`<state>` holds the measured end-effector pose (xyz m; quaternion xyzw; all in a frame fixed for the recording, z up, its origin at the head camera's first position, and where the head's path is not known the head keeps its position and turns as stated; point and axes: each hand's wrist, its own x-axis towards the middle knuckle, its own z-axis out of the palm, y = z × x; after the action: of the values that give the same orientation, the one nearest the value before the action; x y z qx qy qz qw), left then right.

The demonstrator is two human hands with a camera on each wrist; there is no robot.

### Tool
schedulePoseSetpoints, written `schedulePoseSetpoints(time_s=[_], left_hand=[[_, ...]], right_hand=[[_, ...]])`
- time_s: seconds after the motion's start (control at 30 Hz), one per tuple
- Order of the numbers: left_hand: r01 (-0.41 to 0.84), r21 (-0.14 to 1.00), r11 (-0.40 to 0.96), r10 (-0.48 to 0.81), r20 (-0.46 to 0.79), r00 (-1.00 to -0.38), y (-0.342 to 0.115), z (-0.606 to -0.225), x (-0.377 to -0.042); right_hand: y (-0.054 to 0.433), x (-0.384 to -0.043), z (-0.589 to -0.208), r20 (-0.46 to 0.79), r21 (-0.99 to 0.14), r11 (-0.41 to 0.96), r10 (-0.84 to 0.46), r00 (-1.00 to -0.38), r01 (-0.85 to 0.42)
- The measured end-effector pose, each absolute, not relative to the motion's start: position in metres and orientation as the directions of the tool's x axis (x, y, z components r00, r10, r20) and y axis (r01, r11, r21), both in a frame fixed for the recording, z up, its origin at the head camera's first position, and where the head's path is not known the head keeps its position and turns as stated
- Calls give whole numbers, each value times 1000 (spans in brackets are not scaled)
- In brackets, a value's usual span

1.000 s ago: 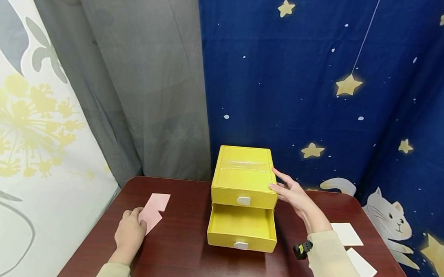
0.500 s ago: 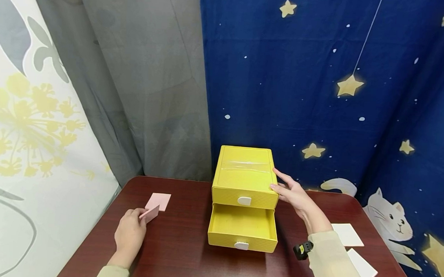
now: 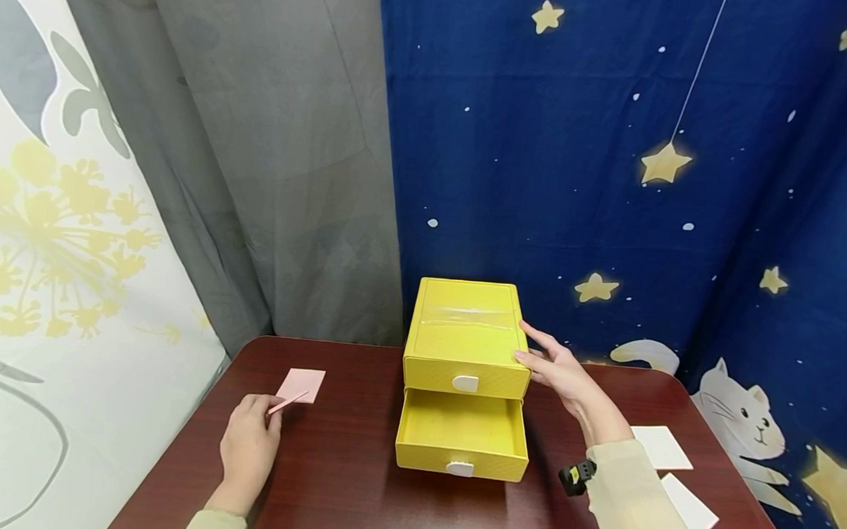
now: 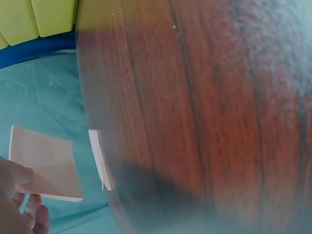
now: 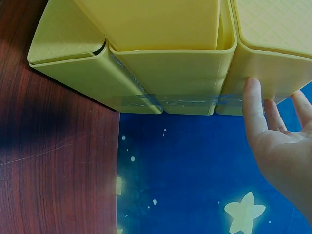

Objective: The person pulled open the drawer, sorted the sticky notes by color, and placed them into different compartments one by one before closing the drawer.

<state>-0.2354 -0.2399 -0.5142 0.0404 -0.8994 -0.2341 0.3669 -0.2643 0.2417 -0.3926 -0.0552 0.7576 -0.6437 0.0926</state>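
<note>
My left hand (image 3: 250, 449) pinches a square pink sticky note pad (image 4: 46, 163) between thumb and fingers. In the head view this pad is tilted nearly edge-on above the table. A second pink sticky note pad (image 3: 302, 381) lies flat just beyond it. Near the middle of the table stands a yellow drawer unit (image 3: 466, 336), with one drawer (image 3: 460, 429) pulled out below the closed top one. That drawer shows nothing inside. The extended fingers of my right hand (image 3: 566, 382) touch the right side of the unit's top tier. The right wrist view shows three tiers.
Two white square pads (image 3: 662, 447) (image 3: 690, 507) lie on the right part of the brown table (image 3: 339, 479), beside my right forearm. Grey and blue curtains (image 3: 538, 183) hang right behind the table.
My left hand has lifted the nearer pink sticky note pad from the table and turned it from flat to nearly edge-on. The right hand and drawer unit have not moved.
</note>
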Motion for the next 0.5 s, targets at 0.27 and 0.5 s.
schedulePoseSetpoints(time_s=[0.27, 0.5], left_hand=[[134, 435, 890, -223, 674, -705, -238, -514, -235], [159, 422, 893, -208, 698, -685, -236, -513, -233]], right_hand=[[242, -265, -392, -76, -985, 168, -206, -976, 41], [243, -265, -393, -77, -985, 170, -206, -976, 42]])
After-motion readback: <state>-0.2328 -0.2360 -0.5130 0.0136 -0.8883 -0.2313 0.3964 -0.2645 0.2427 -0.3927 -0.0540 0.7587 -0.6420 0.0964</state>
